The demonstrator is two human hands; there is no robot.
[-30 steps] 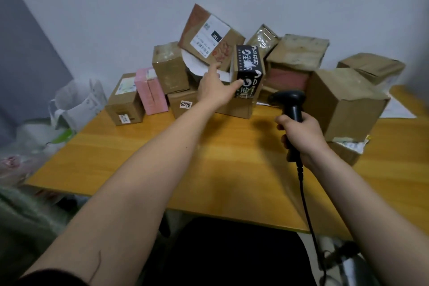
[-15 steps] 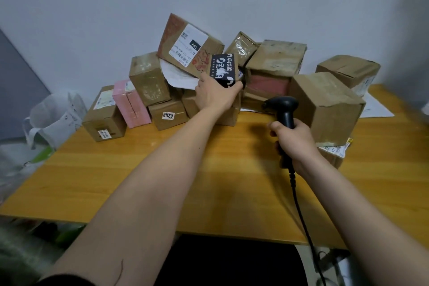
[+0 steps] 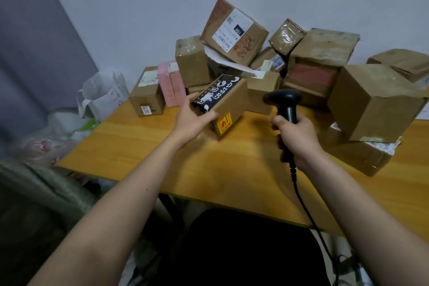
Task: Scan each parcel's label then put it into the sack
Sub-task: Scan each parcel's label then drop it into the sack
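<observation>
My left hand (image 3: 191,121) grips a small cardboard parcel (image 3: 228,105) with a black printed face and a yellow sticker, tilted above the wooden table (image 3: 144,146). My right hand (image 3: 297,137) holds a black corded barcode scanner (image 3: 284,102) upright just right of the parcel, its head turned toward it. Behind them stands a pile of several cardboard parcels, topped by a tilted box with a white label (image 3: 233,30). A grey-green woven sack (image 3: 44,188) lies at the lower left, below the table edge.
A pink box (image 3: 170,83) and a small brown box (image 3: 146,91) stand at the table's left end. A large carton (image 3: 373,102) sits at the right on a flatter parcel. White plastic bags (image 3: 102,93) lie left of the table. A black chair seat (image 3: 250,248) is below.
My left hand has taken hold of the black-faced parcel in the pile and pulled it out toward me, tilting it over. The scanner hand has stayed about where it was.
</observation>
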